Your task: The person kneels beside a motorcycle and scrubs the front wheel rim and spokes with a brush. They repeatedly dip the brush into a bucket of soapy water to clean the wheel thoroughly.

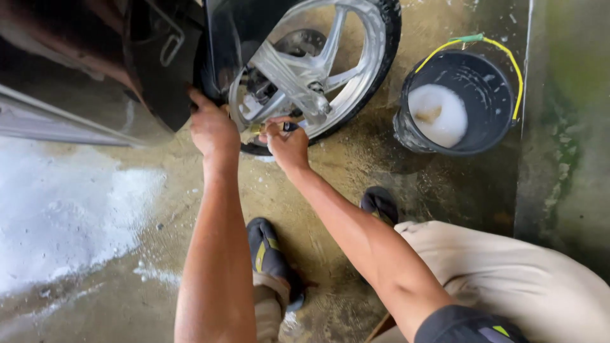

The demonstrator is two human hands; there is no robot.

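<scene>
While you crouch at the wheel:
Left hand (pixel 213 129): fingers curled on the black fender (pixel 166 82) edge.
Right hand (pixel 287 143): pinching a small brush (pixel 267 127), nearer the alloy wheel (pixel 311 70) rim, just above.
Bucket (pixel 459 101): well right.

The wet concrete floor (pixel 356 171) is gritty and tan. A broad patch of white soap foam (pixel 57 209) spreads across its left side. A black bucket (pixel 457 101) with a yellow wire handle stands on it at upper right, holding suds. The motorcycle's tyre (pixel 356 101) rests on it just beside the bucket. Two dark sandals (pixel 270 254) stand on it lower down.
</scene>
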